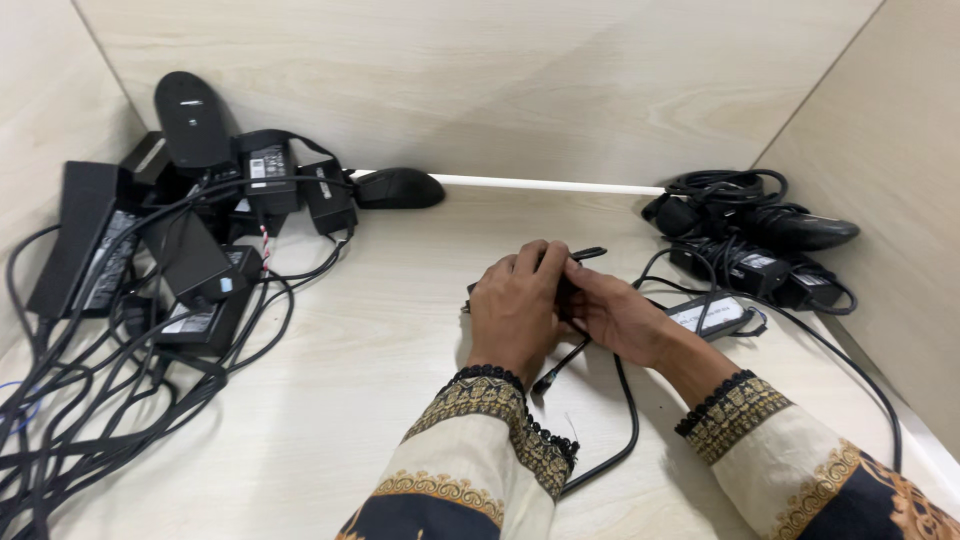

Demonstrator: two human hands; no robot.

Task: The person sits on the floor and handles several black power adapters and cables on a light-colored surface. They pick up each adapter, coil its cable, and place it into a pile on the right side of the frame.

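Head view: left hand [515, 305] & right hand [615, 315] both clamped on black cable [600, 430] at desk centre, plug end [588, 254] sticking out; better keep loops tight, even, w/o kinks; adapter pile [170, 250] at left

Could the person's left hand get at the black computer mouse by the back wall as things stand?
Probably yes: bare tabletop lies between the left hand and the mouse, but both hands are busy with a black cable.

Both hands, left hand [515, 305] and right hand [615, 315], grip black cable [625, 420]; adapter pile [170, 250] far left
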